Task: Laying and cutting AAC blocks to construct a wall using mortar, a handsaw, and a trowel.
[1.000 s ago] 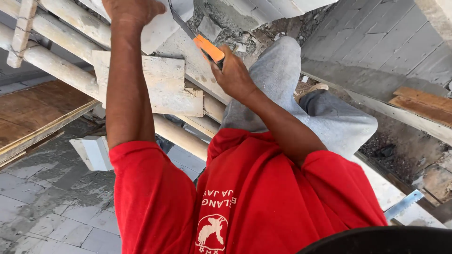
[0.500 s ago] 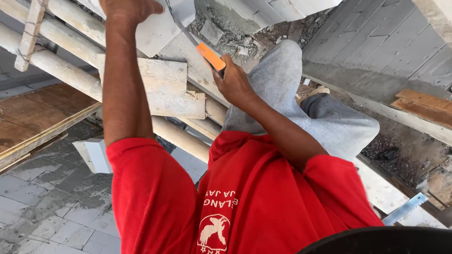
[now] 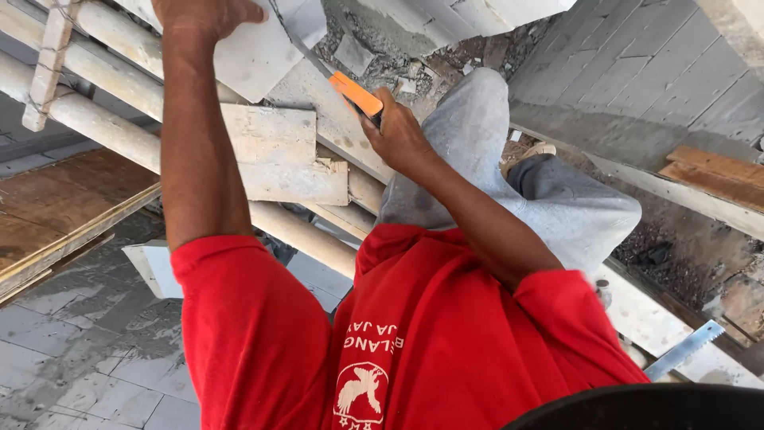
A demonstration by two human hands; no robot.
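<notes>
Overhead, flat pale block (image 3: 259,52), orange-handled saw (image 3: 356,93).

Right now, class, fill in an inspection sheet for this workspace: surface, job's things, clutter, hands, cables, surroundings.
Surface: pale round scaffold poles carrying a worn board.
Job's things: white block; orange-handled tool, its thin blade against the block.
Clutter: mortar rubble; toothed metal strip.
Hands: left hand grips the block; right hand grips the tool.
Cables: nothing seen.
Surroundings: grey block wall; grey paving below.
</notes>
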